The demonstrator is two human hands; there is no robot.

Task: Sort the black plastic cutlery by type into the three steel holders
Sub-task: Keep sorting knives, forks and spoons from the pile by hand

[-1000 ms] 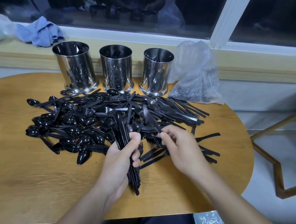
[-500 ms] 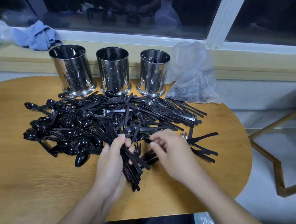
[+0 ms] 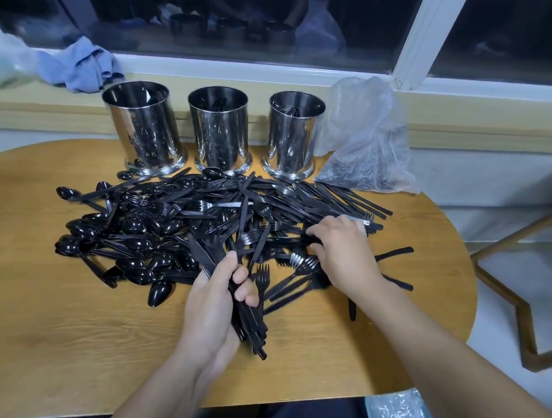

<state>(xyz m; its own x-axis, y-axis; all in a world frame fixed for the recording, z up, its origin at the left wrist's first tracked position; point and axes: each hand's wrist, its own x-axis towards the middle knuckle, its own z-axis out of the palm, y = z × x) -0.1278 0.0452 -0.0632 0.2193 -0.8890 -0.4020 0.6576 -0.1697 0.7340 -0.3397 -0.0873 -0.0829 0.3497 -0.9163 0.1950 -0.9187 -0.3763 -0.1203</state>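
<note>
Black cutlery (image 3: pixel 202 223), heaped on the table (image 3: pixel 35 323) before three holders (image 3: pixel 219 131): I judge it light, stiff, slick, best taken by the handles; my left hand (image 3: pixel 214 305) grips a knife bundle (image 3: pixel 248 323), right hand (image 3: pixel 343 251) spread flat on the pile

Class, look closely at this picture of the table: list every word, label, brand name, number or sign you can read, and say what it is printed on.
None can be read.
The three steel holders show only reflections, no print.
The black cutlery, including the bundle in the left hand, shows no marks.
The plastic bag and the blue cloth show no label.
</note>
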